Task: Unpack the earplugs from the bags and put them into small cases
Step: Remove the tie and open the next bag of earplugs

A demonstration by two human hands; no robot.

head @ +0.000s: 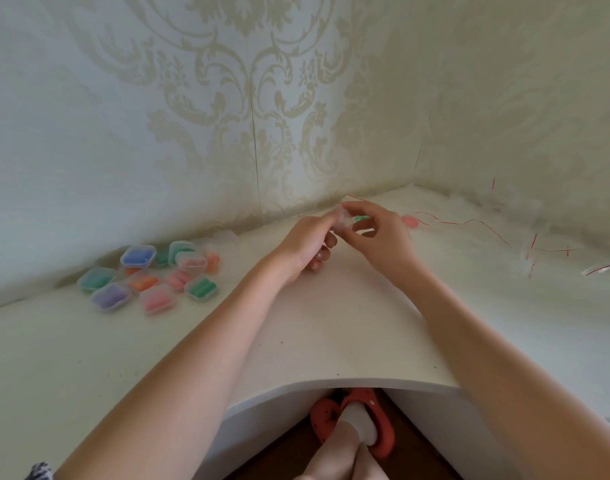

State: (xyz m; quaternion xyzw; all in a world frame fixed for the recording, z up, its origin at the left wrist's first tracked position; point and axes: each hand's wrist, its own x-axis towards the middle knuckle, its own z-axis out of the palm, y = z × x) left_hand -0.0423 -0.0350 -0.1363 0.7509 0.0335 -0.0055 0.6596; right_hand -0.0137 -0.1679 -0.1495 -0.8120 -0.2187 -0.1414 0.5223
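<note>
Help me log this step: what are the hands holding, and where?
Both hands, left and right, pinch a small clear case by its opposite edges above the table; a green earplug shows beside it.

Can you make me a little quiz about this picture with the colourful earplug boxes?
1. On which side of the table does the pile of filled cases lie: the person's left or right?
2. True or false: the left hand and right hand are both at a small clear case.
3. What colour is the earplug by the right hand's fingers?

Key
1. Left.
2. True.
3. Green.
</note>
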